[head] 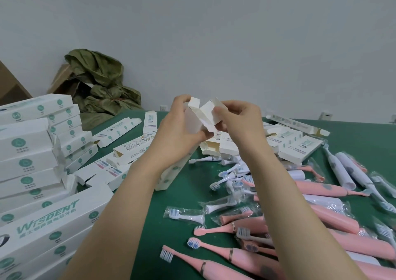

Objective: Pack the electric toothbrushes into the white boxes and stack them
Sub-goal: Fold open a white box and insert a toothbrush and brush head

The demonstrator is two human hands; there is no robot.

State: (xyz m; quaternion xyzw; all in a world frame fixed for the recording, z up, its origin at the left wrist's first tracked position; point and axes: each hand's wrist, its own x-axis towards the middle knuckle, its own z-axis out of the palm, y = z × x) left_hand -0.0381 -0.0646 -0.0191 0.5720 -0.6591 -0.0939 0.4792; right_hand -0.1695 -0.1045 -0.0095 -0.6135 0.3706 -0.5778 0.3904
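**Open-ended box held over the table in both hands**

A plain pale wall (235,33) fills the upper half of the view. Below it lies a green table (184,194).

On the table's left side stands a tall stack (27,164) of closed white boxes with green print, several layers high. On the right lies a heap of pink toothbrushes (334,219), with a few white toothbrushes (345,170) at its far edge.

Across the middle and back of the table are scattered loose boxes (120,129), many with their end flaps open. Against the wall behind the stack sits a crumpled olive bag (102,87), draped over a brown carton (62,76).

Between the heap and the loose boxes lie small brush heads (186,214), some sealed in clear bags.

The box in hand (199,119) is held above the table's middle, tilted, with its open top end up and the flaps spread. Its lower part shows beneath the left wrist, but I cannot tell whether it touches the table.

The left hand (175,127) is wrapped round the box just under the opening, fingers curled behind and thumb in front. The right hand (240,119) pinches one of the top flaps between thumb and forefinger, its other fingers curled.
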